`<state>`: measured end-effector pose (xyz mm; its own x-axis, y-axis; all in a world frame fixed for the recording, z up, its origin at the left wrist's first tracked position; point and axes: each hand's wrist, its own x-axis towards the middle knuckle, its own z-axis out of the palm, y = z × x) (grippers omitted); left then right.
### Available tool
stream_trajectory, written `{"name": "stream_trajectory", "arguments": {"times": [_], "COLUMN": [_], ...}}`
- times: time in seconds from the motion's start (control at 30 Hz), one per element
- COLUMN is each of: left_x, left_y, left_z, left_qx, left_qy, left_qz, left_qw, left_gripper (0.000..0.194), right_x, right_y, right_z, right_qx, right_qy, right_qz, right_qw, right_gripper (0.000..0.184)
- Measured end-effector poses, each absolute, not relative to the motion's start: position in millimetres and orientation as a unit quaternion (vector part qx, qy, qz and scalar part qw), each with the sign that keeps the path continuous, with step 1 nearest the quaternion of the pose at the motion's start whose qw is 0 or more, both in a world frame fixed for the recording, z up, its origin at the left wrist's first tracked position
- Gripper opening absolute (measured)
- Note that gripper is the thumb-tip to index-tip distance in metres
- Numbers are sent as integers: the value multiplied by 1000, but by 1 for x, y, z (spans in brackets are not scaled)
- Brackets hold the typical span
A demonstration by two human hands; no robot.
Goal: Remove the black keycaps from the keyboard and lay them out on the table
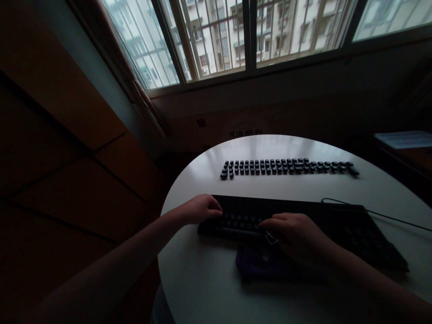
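A black keyboard (337, 220) lies at an angle across the white round table. Its left part shows bare switch positions or low keys in rows; the dim light hides the detail. My left hand (204, 209) is closed on the keyboard's left end, thumb and fingers over the edge. Above the middle of the keyboard, my right hand (293, 229) is closed with fingers bent. Thin bright wires of what looks like a keycap puller (271, 238) stick out below its fingers. Behind the keyboard, many loose black keycaps (270, 167) stand in neat rows.
A dark purple cloth or pouch (251, 263) lies in front of the keyboard. The black cable (394, 216) runs off to the right over the white table (202, 279). A barred window (216, 40) is behind, with wooden cabinets (60, 189) at left.
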<state>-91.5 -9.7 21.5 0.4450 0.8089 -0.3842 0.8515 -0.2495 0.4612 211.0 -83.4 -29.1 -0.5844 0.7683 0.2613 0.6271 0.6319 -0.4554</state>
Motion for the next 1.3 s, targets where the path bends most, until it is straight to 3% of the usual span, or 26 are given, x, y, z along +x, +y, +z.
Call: {"name": "stream_trajectory", "arguments": {"times": [0.33, 0.57, 0.83, 0.93, 1.1, 1.3], "left_x": [-86, -90, -90, -95, -116, -126], "left_y": [-6, -16, -11, -12, -20, -39], "left_z": [31, 19, 15, 23, 35, 30], "left_qx": [816, 768, 773, 750, 712, 755], "left_qy": [503, 557, 545, 551, 591, 590], "left_qz": [-47, 87, 45, 120, 233, 122], "left_qw": [281, 304, 323, 346, 299, 258], "left_gripper": [20, 26, 20, 28, 33, 25], "right_x": [212, 212, 212, 212, 214, 214], "right_y": [-84, -84, -86, -86, -85, -86], "right_z": [-29, -31, -29, -29, -33, -33], "right_qx": [-398, -400, -409, -402, -398, -399], "right_qy": [-874, -875, -875, -878, -880, -880], "right_qz": [166, 163, 147, 146, 154, 158], "right_qw": [223, 218, 212, 216, 207, 205], "right_gripper": [32, 32, 31, 31, 32, 31]}}
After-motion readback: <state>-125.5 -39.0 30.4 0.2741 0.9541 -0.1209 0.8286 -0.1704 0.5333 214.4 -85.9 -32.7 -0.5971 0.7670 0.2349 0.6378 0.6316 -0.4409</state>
